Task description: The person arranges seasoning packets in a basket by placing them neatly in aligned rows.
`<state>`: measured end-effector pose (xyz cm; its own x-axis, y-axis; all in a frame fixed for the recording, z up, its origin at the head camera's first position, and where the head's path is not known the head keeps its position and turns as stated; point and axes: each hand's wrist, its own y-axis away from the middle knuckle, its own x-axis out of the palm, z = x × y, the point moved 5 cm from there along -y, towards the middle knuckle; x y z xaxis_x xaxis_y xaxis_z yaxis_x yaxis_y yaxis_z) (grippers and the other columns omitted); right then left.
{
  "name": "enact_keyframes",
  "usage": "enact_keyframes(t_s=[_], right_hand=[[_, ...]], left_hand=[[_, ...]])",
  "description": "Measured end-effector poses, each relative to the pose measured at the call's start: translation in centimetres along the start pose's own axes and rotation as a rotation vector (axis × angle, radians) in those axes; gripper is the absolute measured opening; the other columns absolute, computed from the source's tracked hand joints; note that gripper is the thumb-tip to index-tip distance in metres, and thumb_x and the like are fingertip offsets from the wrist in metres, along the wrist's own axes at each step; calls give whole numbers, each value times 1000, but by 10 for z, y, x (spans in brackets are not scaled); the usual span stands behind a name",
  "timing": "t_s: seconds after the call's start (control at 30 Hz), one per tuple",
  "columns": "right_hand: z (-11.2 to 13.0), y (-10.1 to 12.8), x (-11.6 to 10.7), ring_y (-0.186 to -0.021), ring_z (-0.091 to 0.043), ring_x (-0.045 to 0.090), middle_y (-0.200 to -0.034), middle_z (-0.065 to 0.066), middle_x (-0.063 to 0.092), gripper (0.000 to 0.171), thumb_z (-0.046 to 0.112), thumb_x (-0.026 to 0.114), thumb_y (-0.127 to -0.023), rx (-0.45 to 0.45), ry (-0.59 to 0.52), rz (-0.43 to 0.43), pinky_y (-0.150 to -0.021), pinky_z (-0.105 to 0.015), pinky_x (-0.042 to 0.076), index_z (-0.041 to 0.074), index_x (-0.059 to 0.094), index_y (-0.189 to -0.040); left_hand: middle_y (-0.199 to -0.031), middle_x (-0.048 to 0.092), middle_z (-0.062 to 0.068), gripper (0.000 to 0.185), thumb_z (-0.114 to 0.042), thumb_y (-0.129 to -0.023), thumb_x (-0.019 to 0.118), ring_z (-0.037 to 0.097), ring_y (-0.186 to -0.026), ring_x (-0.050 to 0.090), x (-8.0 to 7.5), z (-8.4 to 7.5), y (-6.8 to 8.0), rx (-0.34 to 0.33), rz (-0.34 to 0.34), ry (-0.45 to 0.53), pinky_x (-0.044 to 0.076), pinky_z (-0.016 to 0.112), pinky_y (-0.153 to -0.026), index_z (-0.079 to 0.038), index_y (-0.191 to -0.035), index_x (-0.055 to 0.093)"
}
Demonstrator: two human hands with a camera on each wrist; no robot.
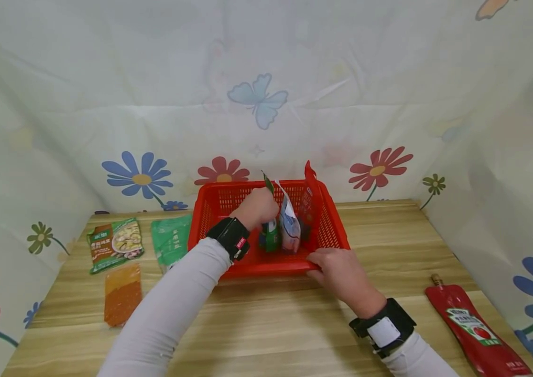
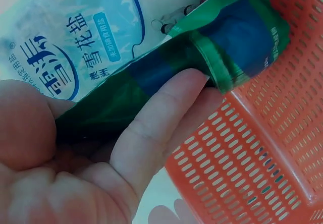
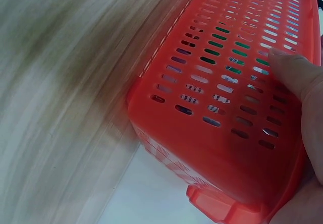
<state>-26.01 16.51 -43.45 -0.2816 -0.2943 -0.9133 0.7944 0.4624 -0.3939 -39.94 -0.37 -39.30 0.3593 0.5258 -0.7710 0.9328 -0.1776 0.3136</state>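
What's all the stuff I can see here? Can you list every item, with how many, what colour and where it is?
Basket: 1, red plastic, slotted, middle of the table at the back.
Green pouch: 1, green and dark blue, upright inside the basket, held by the left hand.
Salt bag: 1, white and blue, inside the basket, right of the green pouch.
Red pouch: 1, red, at the basket's back right.
Soup mix packet: 1, green with a food picture, table left.
Green packet: 1, green, left of the basket.
Orange sachet: 1, orange, front left.
Ketchup pouch: 1, red, table right.
Table: 1, light wood.
Floral cloth: pale, behind and at both sides.
Left hand: grips the green pouch.
Right hand: holds the basket's front rim.
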Motion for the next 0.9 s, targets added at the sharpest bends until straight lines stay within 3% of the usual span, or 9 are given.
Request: enact_keyframes(t_s=[0.3, 0.53, 0.9], right_hand=[[1, 0, 2, -81, -18, 75, -90, -3, 79, 31, 24, 95, -72, 12, 5, -6, -81, -43, 64, 13, 80, -97], [1, 0, 1, -82, -18, 76, -91, -3, 79, 31, 22, 94, -72, 7, -7, -3, -81, -42, 63, 13, 80, -98], [1, 0, 0, -82, -18, 75, -91, -2, 79, 31, 21, 95, -71, -3, -21, -8, -81, -41, 63, 15, 80, -98]], left_hand=[[-85, 68, 9, 20, -22, -101, 61, 23, -73, 70, 5, 3, -2, 10, -29, 26, 53, 25, -55, -5, -111, 66], [-85, 65, 9, 20, -22, -102, 60, 24, -74, 69, 6, 3, 3, 12, -16, 47, 50, 24, -55, -6, -113, 65], [-93, 70, 8, 22, -24, -102, 61, 25, -81, 69, 7, -4, 14, 88, 40, -3, 55, 27, -62, -5, -112, 67]])
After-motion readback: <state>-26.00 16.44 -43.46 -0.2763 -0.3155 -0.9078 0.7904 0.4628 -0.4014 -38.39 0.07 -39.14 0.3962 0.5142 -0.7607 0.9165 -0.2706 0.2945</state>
